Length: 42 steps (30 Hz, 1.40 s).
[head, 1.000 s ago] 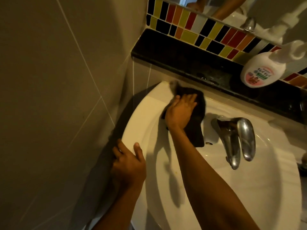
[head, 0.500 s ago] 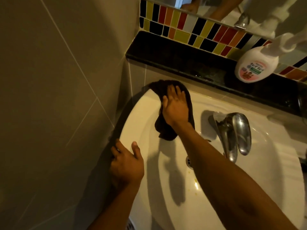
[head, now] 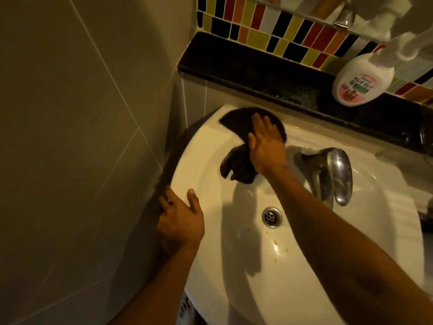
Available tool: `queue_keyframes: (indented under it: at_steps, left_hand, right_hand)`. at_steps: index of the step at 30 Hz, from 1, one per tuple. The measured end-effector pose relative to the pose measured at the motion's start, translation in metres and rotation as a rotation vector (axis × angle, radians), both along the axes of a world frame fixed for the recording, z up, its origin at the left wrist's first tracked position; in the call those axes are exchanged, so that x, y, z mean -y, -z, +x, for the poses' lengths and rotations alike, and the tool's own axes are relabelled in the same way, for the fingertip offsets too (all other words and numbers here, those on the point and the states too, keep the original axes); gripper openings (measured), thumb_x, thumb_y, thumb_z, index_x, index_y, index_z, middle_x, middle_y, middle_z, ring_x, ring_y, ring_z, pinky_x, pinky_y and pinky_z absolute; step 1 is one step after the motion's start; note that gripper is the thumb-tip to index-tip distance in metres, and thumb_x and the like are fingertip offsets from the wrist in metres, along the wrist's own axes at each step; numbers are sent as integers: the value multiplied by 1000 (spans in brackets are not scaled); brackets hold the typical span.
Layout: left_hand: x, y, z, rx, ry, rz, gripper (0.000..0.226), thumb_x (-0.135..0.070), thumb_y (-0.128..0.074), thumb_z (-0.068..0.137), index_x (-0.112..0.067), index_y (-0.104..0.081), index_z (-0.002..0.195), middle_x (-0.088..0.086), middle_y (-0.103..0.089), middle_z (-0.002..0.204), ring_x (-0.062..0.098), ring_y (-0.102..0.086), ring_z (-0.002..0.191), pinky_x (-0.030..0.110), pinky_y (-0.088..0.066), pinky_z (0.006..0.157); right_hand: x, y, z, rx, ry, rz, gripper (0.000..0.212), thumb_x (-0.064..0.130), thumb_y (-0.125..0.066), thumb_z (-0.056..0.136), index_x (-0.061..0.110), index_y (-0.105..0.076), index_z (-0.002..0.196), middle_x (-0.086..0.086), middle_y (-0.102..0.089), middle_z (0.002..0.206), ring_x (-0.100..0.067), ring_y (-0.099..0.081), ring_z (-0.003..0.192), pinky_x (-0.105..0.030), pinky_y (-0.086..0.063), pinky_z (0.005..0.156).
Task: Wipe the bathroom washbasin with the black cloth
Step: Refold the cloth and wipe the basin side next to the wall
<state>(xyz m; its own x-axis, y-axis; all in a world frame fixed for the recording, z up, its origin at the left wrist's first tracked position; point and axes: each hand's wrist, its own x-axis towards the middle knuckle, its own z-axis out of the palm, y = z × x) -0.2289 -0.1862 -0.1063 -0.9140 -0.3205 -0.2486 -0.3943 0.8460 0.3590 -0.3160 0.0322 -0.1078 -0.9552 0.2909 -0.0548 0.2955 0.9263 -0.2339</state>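
A white washbasin (head: 210, 242) fills the lower right of the head view, with its drain (head: 271, 216) near the middle and a few yellow specks below it. The black cloth (head: 236, 165) lies on the basin's back left rim and hangs into the bowl. My right hand (head: 266, 146) lies flat on the cloth, fingers pointing towards the back wall. My left hand (head: 181, 219) grips the basin's left rim, thumb on top and fingers over the outer edge.
A chrome tap (head: 332, 172) stands just right of my right hand. Behind the basin runs a black stone ledge (head: 246, 66) with a white pump bottle (head: 360, 80) on it, under multicoloured tiles (head: 257, 26). A beige tiled wall (head: 82, 137) closes off the left side.
My right hand has pushed the cloth from beside the tap leftwards along the back rim towards the corner. The drain has come into view. My left hand has stayed on the rim.
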Motion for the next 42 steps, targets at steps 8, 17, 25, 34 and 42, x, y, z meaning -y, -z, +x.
queue_keyframes:
  at_steps: [8, 17, 25, 34, 42]
  left_hand:
    - [2, -5, 2, 1, 0, -7, 64, -52, -33, 95, -8, -32, 141, 21, -52, 132, 40, -63, 95, 40, -49, 71]
    - [2, -3, 1, -2, -9, -2, 64, -53, -30, 96, -11, -27, 144, 18, -46, 140, 40, -62, 101, 41, -48, 76]
    - [1, 0, 0, 2, -19, 6, 65, -53, -31, 96, -10, -29, 144, 19, -47, 139, 40, -62, 100, 40, -48, 76]
    - [0, 10, -3, -53, 26, -24, 58, -49, -51, 87, -3, -56, 123, 22, -69, 102, 36, -65, 57, 33, -49, 50]
    - [4, 10, 0, -195, -3, 29, 62, -47, -23, 94, -6, -52, 130, 21, -66, 113, 41, -68, 71, 39, -53, 57]
  right_hand:
    - [34, 9, 73, 51, 365, 62, 55, 27, -26, 102, 0, -14, 149, -20, -23, 156, -33, -21, 145, -42, -14, 119]
    - [42, 18, 45, -2, 378, -15, 55, 30, -21, 103, 6, -10, 151, -12, -14, 160, -27, -6, 148, -40, -2, 121]
    - [62, 13, 28, -207, 201, -346, 53, 37, -22, 102, 16, -16, 151, -5, -14, 160, -19, -6, 148, -39, 1, 121]
    - [143, 3, -19, -105, -311, -232, 50, 35, -25, 99, 16, -39, 143, -5, -41, 150, -19, -26, 144, -35, -4, 118]
    - [56, 1, -48, 50, -364, -61, 50, 36, -21, 102, 22, -20, 150, -2, -14, 160, -22, -2, 149, -38, 4, 118]
